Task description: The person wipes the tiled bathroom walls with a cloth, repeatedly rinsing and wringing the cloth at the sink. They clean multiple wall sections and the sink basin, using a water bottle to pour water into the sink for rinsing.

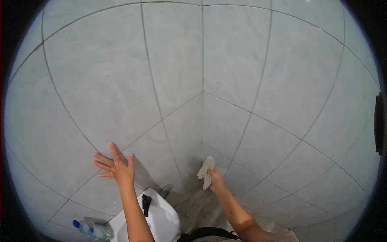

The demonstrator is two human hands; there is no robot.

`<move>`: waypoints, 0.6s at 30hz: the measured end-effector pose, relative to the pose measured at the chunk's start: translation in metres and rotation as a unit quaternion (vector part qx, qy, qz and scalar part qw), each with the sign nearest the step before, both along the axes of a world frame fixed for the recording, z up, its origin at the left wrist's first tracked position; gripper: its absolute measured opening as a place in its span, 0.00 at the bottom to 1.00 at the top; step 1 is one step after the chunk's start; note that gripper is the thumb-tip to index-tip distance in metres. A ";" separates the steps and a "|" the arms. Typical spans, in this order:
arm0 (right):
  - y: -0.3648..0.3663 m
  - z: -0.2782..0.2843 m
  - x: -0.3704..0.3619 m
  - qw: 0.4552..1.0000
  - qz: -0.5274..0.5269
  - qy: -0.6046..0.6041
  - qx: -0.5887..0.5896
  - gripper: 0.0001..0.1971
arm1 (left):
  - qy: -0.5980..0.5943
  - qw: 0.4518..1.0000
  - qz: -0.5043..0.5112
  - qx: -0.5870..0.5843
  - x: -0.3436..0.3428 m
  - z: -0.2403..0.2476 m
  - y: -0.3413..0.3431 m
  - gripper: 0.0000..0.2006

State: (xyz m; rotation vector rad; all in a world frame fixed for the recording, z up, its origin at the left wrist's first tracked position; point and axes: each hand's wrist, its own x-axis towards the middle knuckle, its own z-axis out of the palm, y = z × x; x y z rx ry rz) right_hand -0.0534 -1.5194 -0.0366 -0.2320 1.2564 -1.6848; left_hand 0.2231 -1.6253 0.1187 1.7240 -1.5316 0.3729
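My left hand [117, 167] is raised at the tiled wall with its fingers spread and nothing in it; whether the fingertips touch the tiles I cannot tell. In my right hand [215, 180] is a crumpled off-white cloth [206, 171], held low near the corner where two walls meet. Part of the cloth sticks up above the fingers and part hangs down beside them. Grey-white tiles [229, 52] with dark joints cover both walls in front of me.
Below my left forearm stands a white washbasin [167, 213] with a black tap [146, 205]. Clear plastic bottles, one with a blue cap [76, 223], stand at its left. A flexible hose [165, 190] shows behind the basin. A dark object [379, 124] sits at the far right edge.
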 end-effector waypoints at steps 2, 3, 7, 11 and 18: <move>0.029 0.024 -0.034 0.996 -0.031 0.088 0.012 0.18 | 0.076 0.996 -0.050 0.017 -0.030 0.005 0.004 0.43; 0.037 0.048 -0.044 0.992 -0.074 0.101 -0.022 0.18 | 0.109 0.990 -0.090 0.022 -0.052 0.005 0.011 0.44; 0.057 0.190 -0.065 0.913 -0.216 0.321 -0.128 0.17 | 0.146 0.960 -0.235 0.045 -0.139 0.010 0.038 0.42; 0.041 0.272 -0.120 0.546 -0.347 0.746 -0.155 0.21 | 0.172 0.913 -0.359 0.084 -0.212 0.020 0.050 0.39; -0.071 0.233 -0.194 0.048 -0.029 0.998 -0.018 0.19 | 0.270 0.808 -0.517 0.081 -0.324 0.018 0.033 0.34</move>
